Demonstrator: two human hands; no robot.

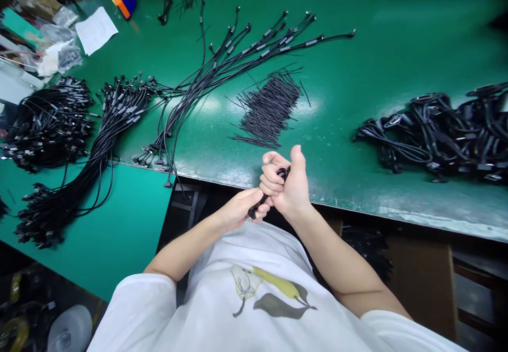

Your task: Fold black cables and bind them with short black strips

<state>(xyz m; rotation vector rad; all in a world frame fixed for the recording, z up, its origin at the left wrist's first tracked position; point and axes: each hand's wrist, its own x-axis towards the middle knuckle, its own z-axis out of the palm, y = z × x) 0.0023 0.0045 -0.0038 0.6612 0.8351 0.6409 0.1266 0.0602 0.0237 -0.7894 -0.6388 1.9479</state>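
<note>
Both of my hands are together just off the near edge of the green table [397,50], above my lap. My right hand [288,182] is a closed fist around the upper part of a folded black cable [282,172], thumb up. My left hand [242,209] is closed round the lower end of the same cable. Just beyond my hands lies a pile of thin black twist ties [270,108].
A fan of loose black cables [238,55] is spread mid-table. Bundled cables [444,129] are heaped at the right, and more bundles [47,124] lie at the left and hang over a lower green table [119,225]. A sheet of paper [96,29] and an orange-blue tape roll [124,0] sit at far left.
</note>
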